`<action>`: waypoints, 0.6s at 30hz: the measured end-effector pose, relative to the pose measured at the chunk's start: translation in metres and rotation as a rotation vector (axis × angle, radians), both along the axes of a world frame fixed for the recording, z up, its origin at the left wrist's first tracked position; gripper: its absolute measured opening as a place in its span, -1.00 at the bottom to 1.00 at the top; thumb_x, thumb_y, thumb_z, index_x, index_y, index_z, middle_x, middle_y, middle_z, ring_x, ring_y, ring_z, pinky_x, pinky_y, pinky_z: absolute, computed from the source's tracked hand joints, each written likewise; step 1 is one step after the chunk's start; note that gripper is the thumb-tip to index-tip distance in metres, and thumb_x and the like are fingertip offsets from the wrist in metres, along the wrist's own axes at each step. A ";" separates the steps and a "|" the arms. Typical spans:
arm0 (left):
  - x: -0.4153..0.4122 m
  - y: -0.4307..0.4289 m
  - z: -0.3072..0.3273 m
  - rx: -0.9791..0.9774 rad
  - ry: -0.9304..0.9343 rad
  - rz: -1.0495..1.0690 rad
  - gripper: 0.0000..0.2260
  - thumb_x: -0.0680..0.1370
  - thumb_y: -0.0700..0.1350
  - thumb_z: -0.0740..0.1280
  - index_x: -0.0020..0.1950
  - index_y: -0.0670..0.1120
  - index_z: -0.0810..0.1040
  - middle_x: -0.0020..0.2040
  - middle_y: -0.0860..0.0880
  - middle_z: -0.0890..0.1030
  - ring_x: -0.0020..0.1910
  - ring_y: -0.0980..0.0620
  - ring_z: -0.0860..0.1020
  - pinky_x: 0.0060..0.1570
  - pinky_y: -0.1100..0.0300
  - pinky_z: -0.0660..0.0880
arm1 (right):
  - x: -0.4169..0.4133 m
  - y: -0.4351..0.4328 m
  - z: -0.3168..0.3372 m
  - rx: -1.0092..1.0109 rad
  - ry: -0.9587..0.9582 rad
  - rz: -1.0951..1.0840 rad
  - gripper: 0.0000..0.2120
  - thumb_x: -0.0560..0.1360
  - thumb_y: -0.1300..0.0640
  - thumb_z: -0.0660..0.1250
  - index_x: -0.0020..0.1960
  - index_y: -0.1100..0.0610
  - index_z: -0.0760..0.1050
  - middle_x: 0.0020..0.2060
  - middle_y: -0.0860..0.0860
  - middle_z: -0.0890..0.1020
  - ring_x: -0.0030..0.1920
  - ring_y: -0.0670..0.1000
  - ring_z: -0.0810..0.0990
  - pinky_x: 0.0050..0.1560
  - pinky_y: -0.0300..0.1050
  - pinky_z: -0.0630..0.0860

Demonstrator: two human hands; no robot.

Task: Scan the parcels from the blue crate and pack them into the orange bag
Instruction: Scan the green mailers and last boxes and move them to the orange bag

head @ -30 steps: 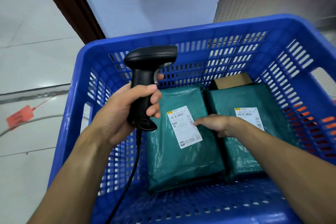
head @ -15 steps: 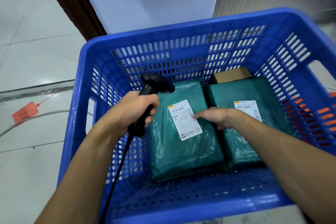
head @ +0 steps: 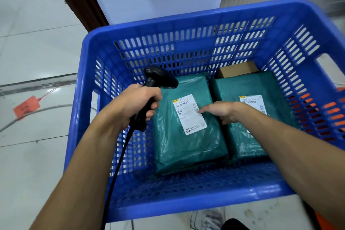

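Two green plastic-wrapped parcels lie side by side in the blue crate. The left parcel has a white label facing up. My left hand grips a black barcode scanner, its head tilted down over the left parcel's upper left corner. My right hand rests between the two parcels, fingertips touching the right edge of the left parcel's label. The right parcel also carries a label, partly covered by my right forearm. The orange bag shows through the crate's right wall.
A brown cardboard box sits behind the right parcel. The scanner's black cable hangs down over the crate's near-left wall. On the tiled floor to the left lie an orange tag and a grey cable. A shoe shows below the crate.
My left hand lowered the scanner from above the crate's rim down to the left parcel and tilted its head toward the label. My right hand stayed at the label's edge.
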State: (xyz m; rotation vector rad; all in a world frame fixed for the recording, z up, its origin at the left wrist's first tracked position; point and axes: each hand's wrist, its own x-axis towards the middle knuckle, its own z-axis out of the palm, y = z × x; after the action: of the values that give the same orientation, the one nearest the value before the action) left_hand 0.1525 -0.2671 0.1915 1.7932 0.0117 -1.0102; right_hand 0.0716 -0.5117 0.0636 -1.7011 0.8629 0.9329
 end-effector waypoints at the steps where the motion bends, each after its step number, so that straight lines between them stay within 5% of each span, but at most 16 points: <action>1: 0.000 0.001 0.001 0.011 0.009 -0.006 -0.92 0.52 -0.21 0.33 -0.05 -0.14 0.43 -0.41 -0.05 0.41 -0.51 0.00 0.31 -0.46 0.20 0.30 | 0.000 0.000 0.000 0.004 -0.002 0.004 -0.69 0.58 -0.06 0.35 0.23 0.08 0.56 0.10 0.04 0.71 0.11 0.08 0.66 0.36 0.08 0.46; 5: 0.001 0.004 0.001 0.023 0.031 -0.078 -0.90 0.49 -0.22 0.33 -0.16 -0.10 0.42 -0.39 -0.07 0.40 -0.50 -0.01 0.30 -0.44 0.18 0.30 | -0.001 -0.001 0.003 0.014 -0.013 0.034 -0.74 0.58 0.01 0.33 0.19 0.12 0.60 0.07 0.09 0.74 0.08 0.09 0.69 0.18 0.00 0.54; 10: 0.002 0.005 0.001 0.041 0.047 -0.106 -0.89 0.48 -0.23 0.33 -0.18 -0.10 0.42 -0.40 -0.07 0.40 -0.49 -0.01 0.31 -0.44 0.18 0.30 | -0.001 -0.001 0.002 -0.012 0.007 0.050 -0.65 0.57 -0.05 0.33 0.28 0.09 0.54 0.16 0.05 0.68 0.22 0.11 0.63 0.41 0.11 0.41; 18: 0.000 0.006 0.004 0.114 0.045 -0.141 -0.90 0.50 -0.24 0.32 -0.18 -0.11 0.44 -0.39 -0.07 0.41 -0.49 0.00 0.33 -0.43 0.17 0.31 | -0.001 -0.002 0.003 0.010 0.002 0.047 -0.71 0.61 -0.01 0.28 0.24 0.11 0.58 0.11 0.07 0.72 0.18 0.13 0.67 0.35 0.08 0.50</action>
State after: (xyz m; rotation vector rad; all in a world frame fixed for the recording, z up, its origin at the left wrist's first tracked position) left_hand 0.1526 -0.2614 0.1956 1.8957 -0.0302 -1.1703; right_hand 0.0707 -0.5135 0.0666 -1.7186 0.8213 0.9696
